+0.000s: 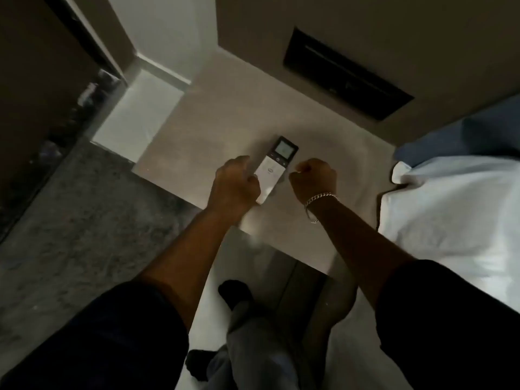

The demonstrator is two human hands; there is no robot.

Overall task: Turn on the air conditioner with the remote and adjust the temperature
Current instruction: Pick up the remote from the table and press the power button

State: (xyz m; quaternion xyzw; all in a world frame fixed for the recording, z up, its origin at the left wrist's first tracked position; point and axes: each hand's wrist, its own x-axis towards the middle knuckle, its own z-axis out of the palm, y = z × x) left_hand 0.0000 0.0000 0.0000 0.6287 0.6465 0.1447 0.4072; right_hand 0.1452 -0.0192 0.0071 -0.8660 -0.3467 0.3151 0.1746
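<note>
A white remote [274,170] with a dark top and a lit small screen lies on the pale bedside table top [213,128], pointing away from me. My left hand [235,187] is curled against the remote's left edge, fingers wrapped at its lower part. Just right of the remote hovers my right hand [313,178], closed in a fist with a silver bracelet on the wrist, holding nothing that I can see. No air conditioner is in view.
A bed with a white sheet [450,215] and a blue pillow [478,130] lies at the right. A dark recessed panel [346,74] sits in the wall behind the table. Grey carpet [84,220] spreads at the left. My legs stand below.
</note>
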